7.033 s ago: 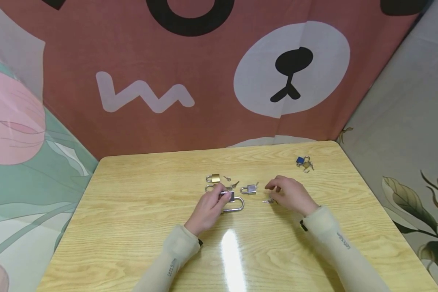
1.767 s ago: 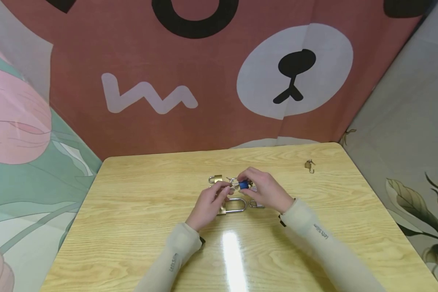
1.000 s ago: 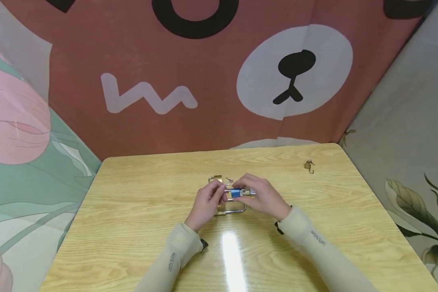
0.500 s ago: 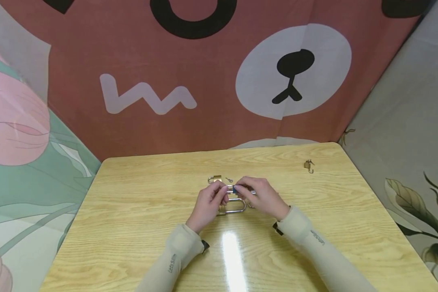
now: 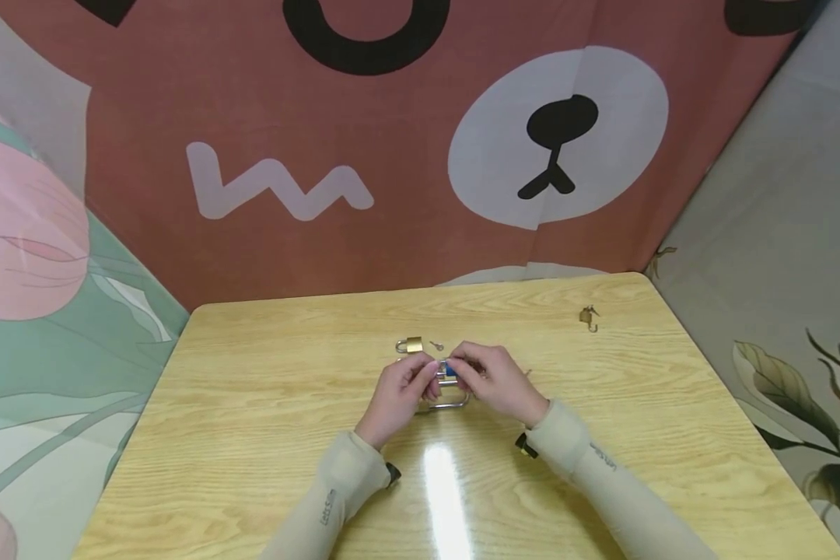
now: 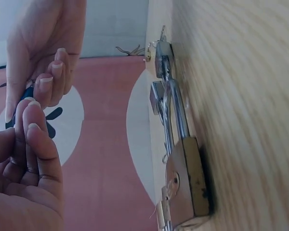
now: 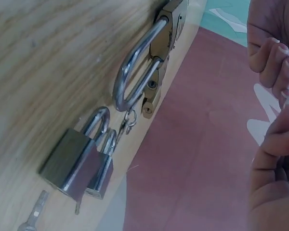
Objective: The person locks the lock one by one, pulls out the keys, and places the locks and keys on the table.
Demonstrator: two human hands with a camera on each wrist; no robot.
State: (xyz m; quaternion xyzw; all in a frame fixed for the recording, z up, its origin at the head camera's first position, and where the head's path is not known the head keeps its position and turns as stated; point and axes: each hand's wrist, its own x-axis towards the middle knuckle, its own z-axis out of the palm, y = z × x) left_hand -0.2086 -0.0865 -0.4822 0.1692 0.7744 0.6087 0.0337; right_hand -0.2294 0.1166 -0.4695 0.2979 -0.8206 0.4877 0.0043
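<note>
Both hands hold a small blue padlock point(image 5: 451, 371) between them, close over the table in the head view. My left hand point(image 5: 395, 391) pinches the shackle end, while the thumb and fingers of my right hand point(image 5: 502, 383) grip the blue body; fingers hide most of it. In the left wrist view the padlock point(image 6: 27, 94) is a dark bit between the fingertips. Just under the hands lies a large brass padlock point(image 6: 187, 185) with a long steel shackle. Two silver padlocks, the larger one point(image 7: 70, 161) in front, lie near it in the right wrist view.
Behind the left hand lie a brass padlock point(image 5: 411, 344) and a single key point(image 5: 437, 345). Far back right sits a small padlock with its shackle open point(image 5: 587, 316), keys beside it. Another key point(image 7: 34, 211) lies near the silver padlocks. Patterned cloths hang around the table point(image 5: 266, 435).
Seven seconds ago the left hand held the large padlock, and the blue one lay back right. The blue padlock has since come between both hands; lately the right hand has shifted slightly left.
</note>
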